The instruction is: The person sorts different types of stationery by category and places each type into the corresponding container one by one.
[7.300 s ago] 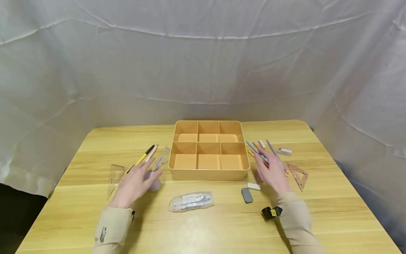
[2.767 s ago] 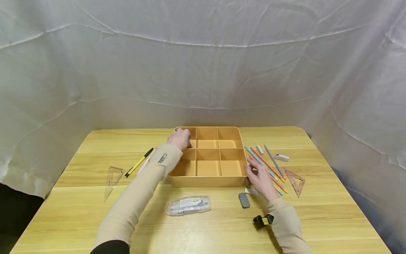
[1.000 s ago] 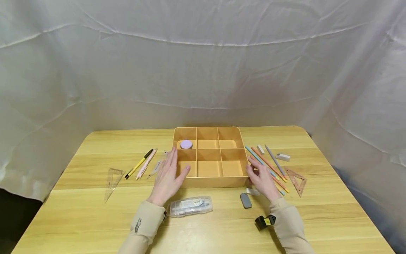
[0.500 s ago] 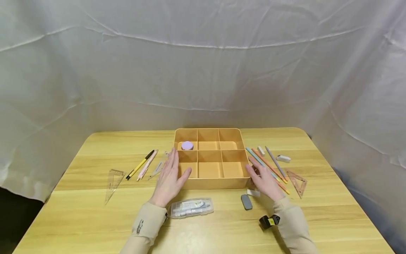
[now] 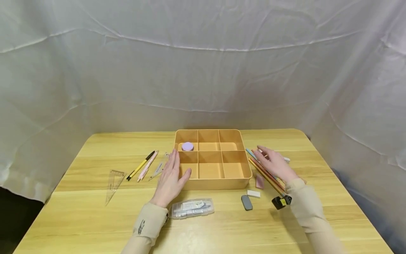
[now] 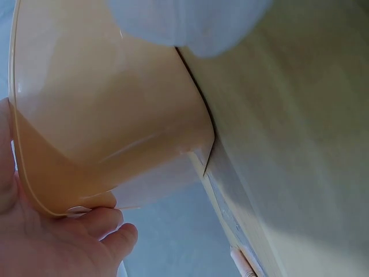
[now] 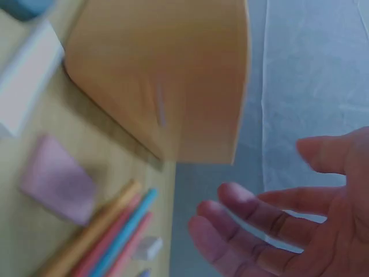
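Note:
My left hand [image 5: 169, 178] rests against the left front corner of an orange six-compartment organizer box [image 5: 209, 183], fingers fairly straight along its side and thumb over the front rim. In the left wrist view the fingers [image 6: 104, 225] touch the box's outer wall [image 6: 115, 98]. A round lavender object [image 5: 187, 146] sits in the back left compartment. My right hand [image 5: 274, 164] is raised above several colored pencils [image 5: 266, 174], apart from the box. In the right wrist view its fingers [image 7: 277, 225] are spread and hold nothing. Below lies a pink eraser [image 7: 60, 182].
Left of the box lie a yellow-black pen [image 5: 140, 165], a pink pen [image 5: 147, 165] and clear set squares [image 5: 113, 185]. In front are a transparent case [image 5: 191, 208], a grey eraser [image 5: 246, 203] and a white eraser [image 5: 253, 193]. A curtain [image 5: 203, 77] hangs behind the table.
The left hand earlier put the lavender object in the back left compartment, then came to the box's front left corner. My right hand has just left the right corner, moving right over the pencils.

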Demonstrator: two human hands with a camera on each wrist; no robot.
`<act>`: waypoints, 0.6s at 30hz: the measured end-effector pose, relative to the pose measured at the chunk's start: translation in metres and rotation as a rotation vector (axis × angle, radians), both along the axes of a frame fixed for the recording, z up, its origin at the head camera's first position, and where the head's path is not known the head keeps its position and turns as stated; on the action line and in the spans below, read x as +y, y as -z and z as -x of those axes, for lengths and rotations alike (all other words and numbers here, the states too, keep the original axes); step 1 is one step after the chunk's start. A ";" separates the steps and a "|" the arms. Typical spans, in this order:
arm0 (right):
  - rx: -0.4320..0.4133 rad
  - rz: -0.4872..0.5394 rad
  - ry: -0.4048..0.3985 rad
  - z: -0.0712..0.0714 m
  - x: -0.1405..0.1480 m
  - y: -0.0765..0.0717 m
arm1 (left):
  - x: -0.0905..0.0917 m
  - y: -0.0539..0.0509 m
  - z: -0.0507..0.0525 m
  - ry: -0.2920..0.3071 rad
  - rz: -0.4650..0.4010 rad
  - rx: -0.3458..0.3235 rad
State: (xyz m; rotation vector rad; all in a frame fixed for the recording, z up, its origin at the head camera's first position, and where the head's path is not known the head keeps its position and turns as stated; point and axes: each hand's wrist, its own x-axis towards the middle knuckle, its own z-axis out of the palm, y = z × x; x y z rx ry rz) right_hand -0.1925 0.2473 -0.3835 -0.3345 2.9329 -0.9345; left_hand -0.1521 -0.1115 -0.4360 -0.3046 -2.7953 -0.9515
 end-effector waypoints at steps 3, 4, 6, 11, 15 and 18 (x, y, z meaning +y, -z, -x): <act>-0.022 -0.016 -0.006 0.013 0.003 -0.006 | -0.001 0.000 0.000 -0.001 -0.006 -0.003; -0.024 -0.019 -0.011 0.018 0.005 -0.008 | -0.001 0.000 -0.001 -0.003 -0.005 -0.006; -0.014 -0.032 -0.009 0.026 0.007 -0.010 | -0.002 0.000 -0.001 -0.005 -0.005 -0.010; 0.004 -0.104 0.017 0.045 0.013 -0.014 | -0.003 0.000 -0.001 -0.001 -0.009 -0.006; -0.044 -0.155 0.033 0.056 0.017 -0.014 | -0.002 0.000 -0.001 -0.003 -0.015 -0.008; -0.091 -0.188 0.039 0.063 0.020 -0.013 | -0.001 0.000 -0.001 -0.003 -0.018 -0.010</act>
